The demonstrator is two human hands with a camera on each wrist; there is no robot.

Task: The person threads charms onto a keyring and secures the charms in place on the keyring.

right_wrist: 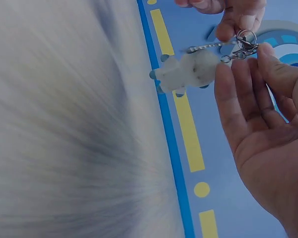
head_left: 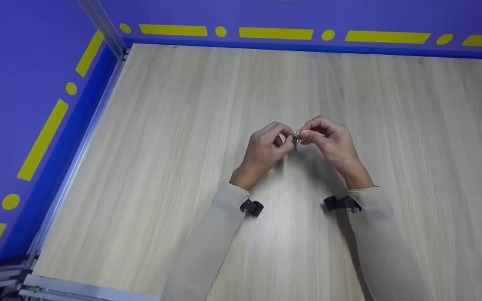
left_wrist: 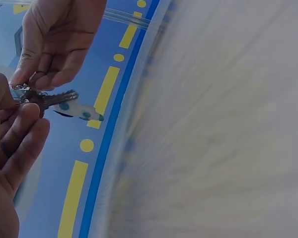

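Both hands meet above the table, at a small bunch of keys. My left hand [head_left: 266, 144] pinches the metal key ring [right_wrist: 247, 35] between thumb and fingertips. My right hand [head_left: 331, 140] pinches the metal clasp of the keychain [right_wrist: 247, 49] close beside it. From the ring, keys [left_wrist: 62, 97] hang down. A white figure charm [right_wrist: 196, 69] with blue-green tips dangles from a short chain by my right fingers. In the head view the fingers hide most of the bunch. Exactly which links each fingertip covers is hard to see.
A wood-grain table [head_left: 161, 146] lies under the hands. Blue panels [head_left: 27, 62] with yellow dashes and dots stand along its left and far sides, joined by a metal post [head_left: 105, 27]. Each sleeve carries a black wrist camera [head_left: 251, 207].
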